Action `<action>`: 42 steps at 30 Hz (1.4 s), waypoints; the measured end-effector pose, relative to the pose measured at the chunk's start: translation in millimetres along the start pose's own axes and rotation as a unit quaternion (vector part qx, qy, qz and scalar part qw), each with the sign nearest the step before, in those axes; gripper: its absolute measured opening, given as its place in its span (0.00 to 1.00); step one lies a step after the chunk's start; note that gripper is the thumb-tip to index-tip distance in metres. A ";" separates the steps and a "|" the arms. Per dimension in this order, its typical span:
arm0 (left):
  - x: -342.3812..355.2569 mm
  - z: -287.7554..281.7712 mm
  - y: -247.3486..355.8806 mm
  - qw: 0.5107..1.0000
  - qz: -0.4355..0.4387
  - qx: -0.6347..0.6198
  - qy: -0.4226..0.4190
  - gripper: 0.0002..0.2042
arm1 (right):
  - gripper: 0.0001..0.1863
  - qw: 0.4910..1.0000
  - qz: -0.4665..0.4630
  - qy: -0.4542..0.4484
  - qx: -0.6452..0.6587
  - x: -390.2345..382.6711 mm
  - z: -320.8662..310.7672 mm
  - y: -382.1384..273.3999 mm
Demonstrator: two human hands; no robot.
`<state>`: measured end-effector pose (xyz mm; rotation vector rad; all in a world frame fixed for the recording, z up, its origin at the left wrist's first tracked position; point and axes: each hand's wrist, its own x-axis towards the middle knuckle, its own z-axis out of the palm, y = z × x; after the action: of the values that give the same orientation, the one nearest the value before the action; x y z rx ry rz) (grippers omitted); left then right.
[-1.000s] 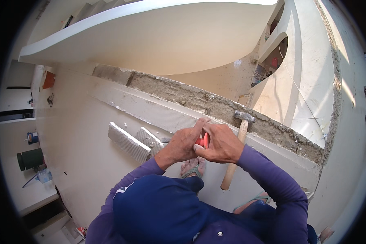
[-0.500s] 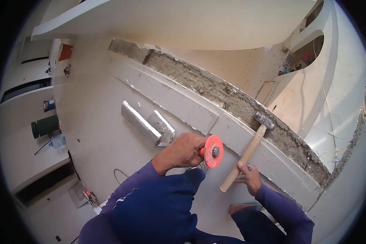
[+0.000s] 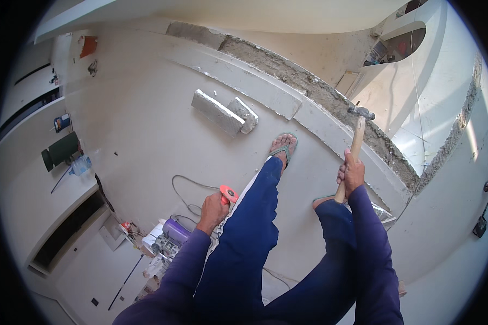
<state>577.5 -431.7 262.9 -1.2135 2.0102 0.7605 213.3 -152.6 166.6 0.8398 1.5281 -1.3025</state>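
My left hand (image 3: 212, 211) is closed round a tool with a round red guard (image 3: 228, 192), probably a chisel; its blade is hidden. It is beside my blue-trousered left leg. My right hand (image 3: 351, 174) grips the wooden handle of a hammer (image 3: 357, 135), whose metal head is over the rough concrete edge (image 3: 287, 70). A pale ribbed strip (image 3: 341, 141) runs along this edge. Two loose pale pieces (image 3: 217, 111) lie beyond my sandalled left foot.
At lower left are a purple cylinder (image 3: 174, 230), clutter and loops of grey cable (image 3: 190, 181). Further left stand a green container (image 3: 62, 151) and a clear bottle (image 3: 80, 165). Curved white walls (image 3: 439, 65) rise beyond the concrete edge.
My hands have separated: the left moved down-left with the red-guarded tool, while the right took hold of the hammer and lifted it. The view has shifted, showing more clutter at lower left.
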 end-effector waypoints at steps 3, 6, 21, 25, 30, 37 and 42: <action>-92.3 -23.7 -38.7 0.994 -0.095 0.006 -0.056 0.11 | 0.20 0.986 -0.080 0.044 -0.139 -115.2 -35.5 -19.7; -159.1 -35.1 -86.2 0.978 -0.174 -0.019 -0.110 0.12 | 0.17 0.956 -0.173 0.084 -0.224 -205.6 -96.5 12.8; -232.2 2.4 -215.4 0.994 0.021 0.038 -0.104 0.21 | 0.22 0.857 -0.067 0.155 -0.487 -231.6 -76.2 177.2; -229.9 -13.2 -221.8 0.995 -0.039 0.006 -0.093 0.20 | 0.18 0.905 0.144 0.134 -0.378 -305.9 -64.8 223.1; -203.9 -66.0 -241.6 0.990 -0.108 -0.009 -0.085 0.20 | 0.26 0.898 0.263 0.148 -0.320 -393.8 -45.5 291.8; -142.8 -173.5 -345.4 0.984 -0.156 0.000 -0.083 0.19 | 0.26 0.882 0.329 0.182 -0.284 -492.1 75.5 344.3; -94.8 -281.2 -466.7 0.979 -0.180 0.029 -0.086 0.18 | 0.26 0.879 0.336 0.225 -0.254 -539.1 223.4 357.8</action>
<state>966.5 -781.0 443.3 -1.3769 1.6010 0.5995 770.4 -261.7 549.1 1.2183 1.5996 -0.1784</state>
